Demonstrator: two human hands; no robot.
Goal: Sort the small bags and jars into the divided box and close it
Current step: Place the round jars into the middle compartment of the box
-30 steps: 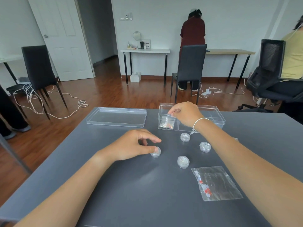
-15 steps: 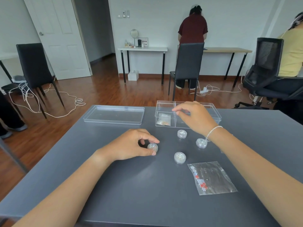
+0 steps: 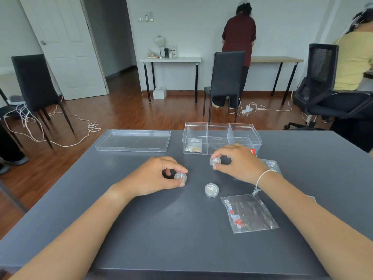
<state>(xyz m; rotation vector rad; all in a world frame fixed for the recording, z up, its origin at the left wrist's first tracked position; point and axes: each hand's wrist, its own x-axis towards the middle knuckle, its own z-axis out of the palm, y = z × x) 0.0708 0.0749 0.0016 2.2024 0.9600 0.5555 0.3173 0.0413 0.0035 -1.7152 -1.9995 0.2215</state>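
The clear divided box [image 3: 245,129] stands open at the table's far side; one small bag [image 3: 194,146] lies in its left compartment. My left hand [image 3: 153,176] pinches a small glitter jar [image 3: 180,177] that rests on the table. My right hand [image 3: 239,163] grips a second jar [image 3: 215,162] just in front of the box. A third jar [image 3: 211,190] stands free between my hands. A clear bag with red and blue bits [image 3: 249,212] lies at the near right. Another small bag [image 3: 271,165] peeks out behind my right wrist.
The box's clear lid [image 3: 133,140] lies flat to the left of the box. The dark grey table [image 3: 161,229] ends just past the box. Beyond are black chairs [image 3: 227,81], cables on the wood floor and two people.
My right hand left the box's left compartment, where the small bag stays, drew back toward me and closed on a jar in front of the box. My left hand kept its jar.
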